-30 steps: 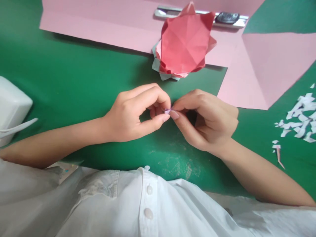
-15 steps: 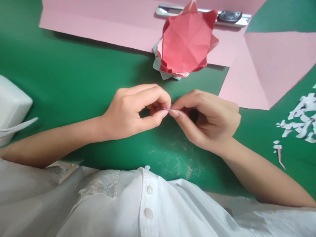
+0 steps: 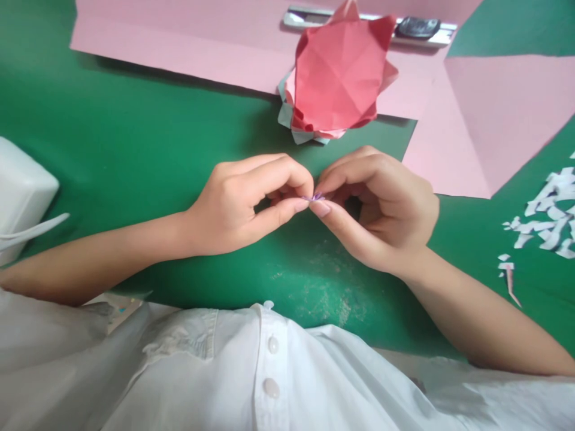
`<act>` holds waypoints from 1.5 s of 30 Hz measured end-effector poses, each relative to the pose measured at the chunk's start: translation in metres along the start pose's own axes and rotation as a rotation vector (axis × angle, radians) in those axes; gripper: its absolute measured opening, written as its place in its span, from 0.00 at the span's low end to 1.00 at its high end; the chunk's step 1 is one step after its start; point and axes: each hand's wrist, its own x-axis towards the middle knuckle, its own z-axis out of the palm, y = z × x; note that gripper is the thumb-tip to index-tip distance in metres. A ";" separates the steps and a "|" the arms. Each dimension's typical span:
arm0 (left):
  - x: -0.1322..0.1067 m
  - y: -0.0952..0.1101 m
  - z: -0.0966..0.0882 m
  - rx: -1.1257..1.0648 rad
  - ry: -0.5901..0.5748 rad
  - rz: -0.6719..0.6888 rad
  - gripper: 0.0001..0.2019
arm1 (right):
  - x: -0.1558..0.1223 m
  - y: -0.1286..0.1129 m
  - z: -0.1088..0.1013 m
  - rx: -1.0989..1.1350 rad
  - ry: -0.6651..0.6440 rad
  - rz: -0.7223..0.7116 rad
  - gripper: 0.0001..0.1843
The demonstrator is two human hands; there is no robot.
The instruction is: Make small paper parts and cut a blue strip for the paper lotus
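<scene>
My left hand (image 3: 242,200) and my right hand (image 3: 381,209) meet fingertip to fingertip over the green table (image 3: 135,143). Both pinch a tiny purple piece of paper (image 3: 313,197) between thumb and forefinger; only a sliver of it shows. The other fingers of each hand are curled in. Just beyond the hands lies a folded red paper flower (image 3: 339,78) with pale petals under it, resting on the edge of a pink sheet (image 3: 179,42).
A second pink sheet (image 3: 494,120) lies at the right. White paper scraps (image 3: 548,215) are scattered at the right edge. A white box (image 3: 22,191) stands at the left. A metal ruler with a dark object (image 3: 417,29) lies at the back.
My right hand's knuckles have risen and its fingers arched higher over the tiny paper. My left hand has barely moved.
</scene>
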 end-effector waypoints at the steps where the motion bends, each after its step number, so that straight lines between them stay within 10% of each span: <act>1: 0.000 0.000 0.000 -0.005 -0.005 -0.002 0.05 | 0.000 0.001 0.000 0.005 -0.005 0.006 0.05; 45: 0.005 0.000 -0.006 -0.096 -0.146 -0.035 0.07 | -0.006 0.006 0.008 -0.597 0.055 -0.555 0.10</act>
